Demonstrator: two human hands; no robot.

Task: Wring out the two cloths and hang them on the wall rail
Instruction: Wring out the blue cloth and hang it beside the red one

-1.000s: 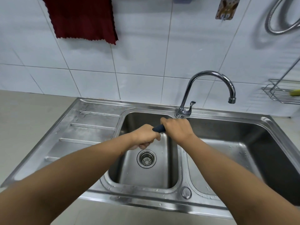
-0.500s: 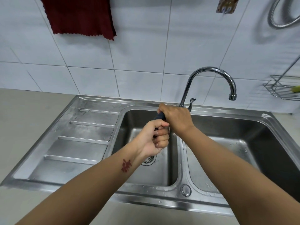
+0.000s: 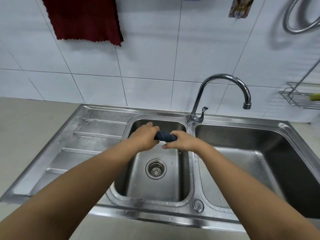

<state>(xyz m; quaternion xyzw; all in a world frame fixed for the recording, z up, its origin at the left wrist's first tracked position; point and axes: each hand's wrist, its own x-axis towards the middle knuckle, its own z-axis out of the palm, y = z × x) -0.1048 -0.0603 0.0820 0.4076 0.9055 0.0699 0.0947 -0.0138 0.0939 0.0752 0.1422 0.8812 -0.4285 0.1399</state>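
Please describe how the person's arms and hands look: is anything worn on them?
Both forearms are bare, with no sleeves in view. The left hand and the right hand wear no gloves, and no rings, watch or bracelet show. No marking shows on either arm from this angle.

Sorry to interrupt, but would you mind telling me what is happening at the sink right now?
A person is wringing a dark blue cloth over the left basin of a steel double sink. The left hand and right hand each grip one end of the twisted cloth. A dark red cloth already hangs on the tiled wall above. The tap shows no running water.
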